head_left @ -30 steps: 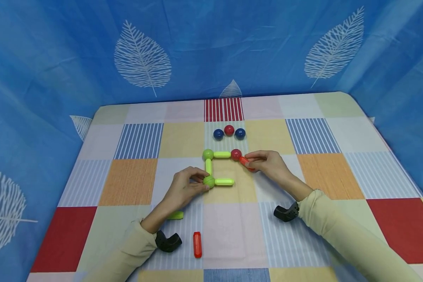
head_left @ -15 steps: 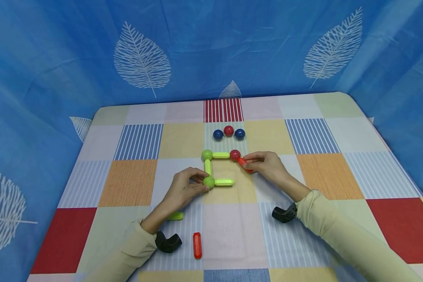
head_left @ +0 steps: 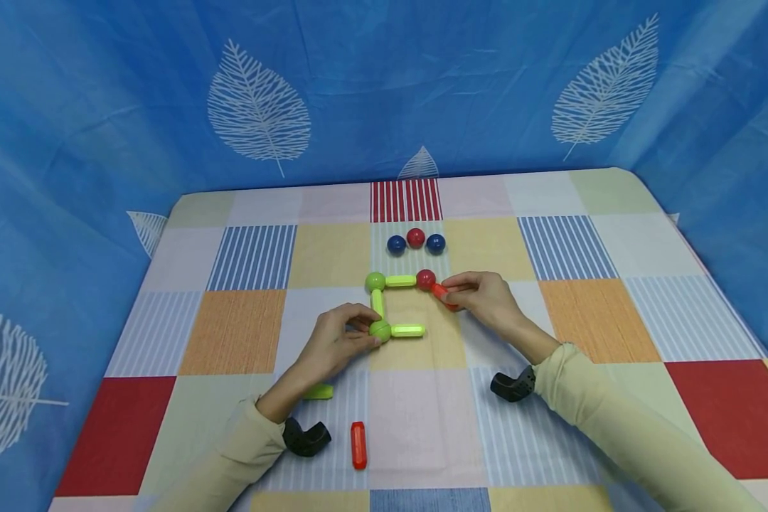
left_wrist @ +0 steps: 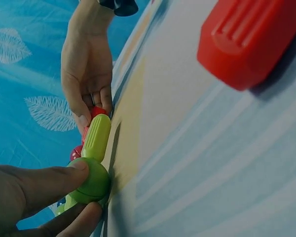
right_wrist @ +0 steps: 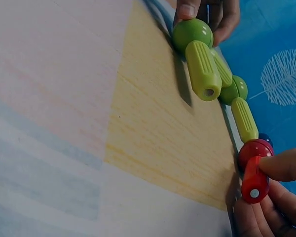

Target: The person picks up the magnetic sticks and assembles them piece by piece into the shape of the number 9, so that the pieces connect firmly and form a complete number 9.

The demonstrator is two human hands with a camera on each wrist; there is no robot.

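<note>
Green balls and yellow-green magnetic sticks form a three-sided frame on the cloth. My left hand (head_left: 336, 340) pinches the near green ball (left_wrist: 92, 181) between thumb and fingers. From that ball one yellow-green stick (head_left: 407, 331) points right with a free end, and another runs to the far green ball (head_left: 375, 281). A further yellow-green stick (right_wrist: 244, 120) joins the far ball to a red ball (head_left: 425, 279). My right hand (head_left: 486, 302) pinches a red magnetic stick (right_wrist: 255, 180), its far end against the red ball and its near end free.
Behind the frame sit two blue balls (head_left: 396, 245) and a loose red ball (head_left: 416, 237). A loose red stick (head_left: 358, 445) lies near the front, and a green piece (head_left: 320, 392) is partly hidden under my left wrist. Patchwork cloth (head_left: 422, 412) covers the table; a blue curtain (head_left: 384, 85) hangs behind.
My right hand has shifted slightly left with the red stick. The red ball and far green ball have moved a little left too, while my left hand stays on the near green ball.
</note>
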